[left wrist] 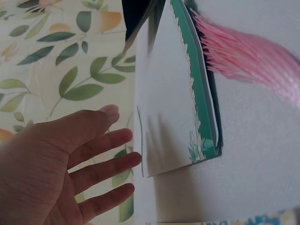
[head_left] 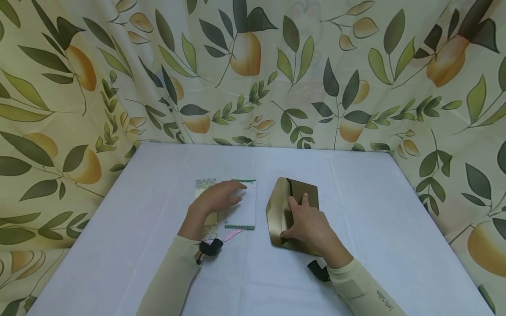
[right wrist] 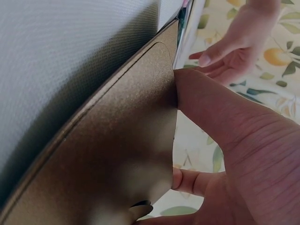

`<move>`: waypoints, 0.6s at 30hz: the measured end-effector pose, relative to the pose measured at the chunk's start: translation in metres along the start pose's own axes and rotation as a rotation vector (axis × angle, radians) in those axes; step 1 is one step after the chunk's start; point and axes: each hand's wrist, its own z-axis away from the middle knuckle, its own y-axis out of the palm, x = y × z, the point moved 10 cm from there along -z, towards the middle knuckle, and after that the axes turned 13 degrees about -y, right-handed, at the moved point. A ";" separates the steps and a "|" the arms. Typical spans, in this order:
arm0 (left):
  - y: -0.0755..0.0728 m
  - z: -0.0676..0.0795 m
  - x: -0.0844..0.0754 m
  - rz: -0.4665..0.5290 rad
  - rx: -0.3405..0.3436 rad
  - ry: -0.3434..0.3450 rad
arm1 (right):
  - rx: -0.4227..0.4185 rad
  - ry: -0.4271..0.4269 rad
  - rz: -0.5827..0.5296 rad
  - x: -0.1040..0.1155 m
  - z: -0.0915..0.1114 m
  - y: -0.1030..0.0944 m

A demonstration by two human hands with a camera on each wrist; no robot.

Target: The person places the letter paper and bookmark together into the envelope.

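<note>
on the white-covered worktop [head_left: 363,202], just right of the middle, lies the gold envelope [head_left: 277,213] with its flap folded out to the left; beside it sits the white card [head_left: 242,213] with green edging. the envelope looks light, thin and fairly smooth, likely easy to slide or crease, so the pocket edge seems the best place to hold. the card seems light and a bit stiffer, best taken by its long sides, clear of the soft pink tassel [head_left: 234,235] below. the right hand [head_left: 312,224] grips the envelope at its pocket edge, thumb and fingers spread well apart along it. the left hand [head_left: 215,197] hangs loosely open by the card, thumb apart from the fingers, holding nothing; a cream strip [head_left: 212,218] lies partly beneath it.
</note>
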 end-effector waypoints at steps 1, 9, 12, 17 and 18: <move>-0.001 0.000 0.000 0.000 -0.005 -0.003 | 0.003 0.001 0.001 0.000 0.000 0.000; -0.005 0.002 0.006 0.009 -0.038 -0.038 | 0.014 0.006 0.001 0.001 0.001 -0.001; -0.007 0.002 0.008 0.014 -0.052 -0.050 | 0.017 0.008 0.001 0.001 0.002 -0.001; -0.010 0.002 0.014 0.000 -0.097 -0.091 | 0.026 0.013 -0.001 0.000 0.002 0.000; -0.011 0.002 0.016 0.003 -0.105 -0.105 | 0.026 0.014 -0.002 0.000 0.002 0.000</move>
